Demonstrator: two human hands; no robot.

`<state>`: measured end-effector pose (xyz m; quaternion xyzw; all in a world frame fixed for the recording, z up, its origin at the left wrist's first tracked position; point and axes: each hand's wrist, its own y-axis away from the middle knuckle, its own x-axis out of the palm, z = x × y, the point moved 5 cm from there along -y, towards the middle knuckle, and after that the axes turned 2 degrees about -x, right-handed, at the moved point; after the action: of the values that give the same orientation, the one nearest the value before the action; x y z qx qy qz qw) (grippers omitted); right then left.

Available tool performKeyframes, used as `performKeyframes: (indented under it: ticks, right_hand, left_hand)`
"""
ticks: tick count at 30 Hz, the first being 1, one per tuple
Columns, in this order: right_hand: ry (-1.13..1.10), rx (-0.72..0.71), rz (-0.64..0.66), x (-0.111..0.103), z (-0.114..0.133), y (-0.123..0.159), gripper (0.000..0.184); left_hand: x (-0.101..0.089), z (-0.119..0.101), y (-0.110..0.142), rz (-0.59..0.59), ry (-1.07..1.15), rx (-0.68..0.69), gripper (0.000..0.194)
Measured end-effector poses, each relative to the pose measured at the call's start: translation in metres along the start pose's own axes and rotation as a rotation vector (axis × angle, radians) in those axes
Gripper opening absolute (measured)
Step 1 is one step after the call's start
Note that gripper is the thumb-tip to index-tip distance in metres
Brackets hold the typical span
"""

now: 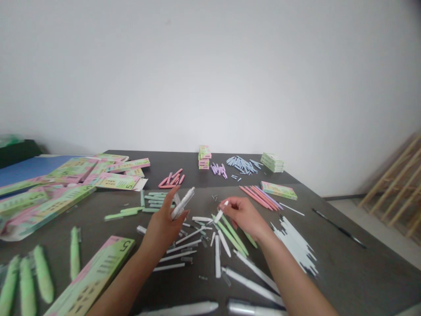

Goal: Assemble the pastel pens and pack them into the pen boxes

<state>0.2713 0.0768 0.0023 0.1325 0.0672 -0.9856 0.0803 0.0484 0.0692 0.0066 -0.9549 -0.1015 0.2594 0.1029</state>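
Observation:
My left hand [164, 221] is closed around a white pen barrel [182, 203] that sticks up and to the right, while its forefinger points out. My right hand [241, 213] pinches a small white pen part [221, 213] between thumb and fingers, just right of the left hand. Under both hands, loose white pen barrels and refills [194, 245] lie scattered on the dark table [345, 263]. Green pen barrels [232, 232] lie below the right hand.
Flat pink and green cartons [66, 184] pile up at the left. Green pens [29, 281] lie at the near left. Pink parts [173, 179], purple and blue parts [241, 164], small boxes [204, 157] and white refills [296, 245] spread across the table. A wooden rack [397, 184] stands right.

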Motion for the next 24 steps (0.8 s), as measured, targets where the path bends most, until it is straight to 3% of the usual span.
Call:
performKeyframes:
  ticks: [6,11,14,18,24]
  right_hand:
    - [-0.03,-0.032,0.051,0.011,0.006,0.003,0.032]
    - [-0.129,-0.054,0.112,0.029,0.018,0.011,0.037]
    - [-0.136,-0.04,0.198,0.046,0.018,0.016,0.031]
    - [-0.058,0.027,0.212,0.052,0.009,0.017,0.022]
    - [0.046,0.082,0.293,0.055,0.007,0.021,0.007]
  left_hand:
    - [0.002,0.0,-0.002,0.026,0.212,-0.057,0.063]
    - [0.019,-0.005,0.011,0.132,0.361,-0.153,0.059]
    - [0.029,-0.006,0.018,0.162,0.388,-0.155,0.045]
    - [0.037,-0.003,0.022,0.171,0.394,-0.177,0.031]
    - [0.046,0.0,0.026,0.234,0.399,-0.234,0.035]
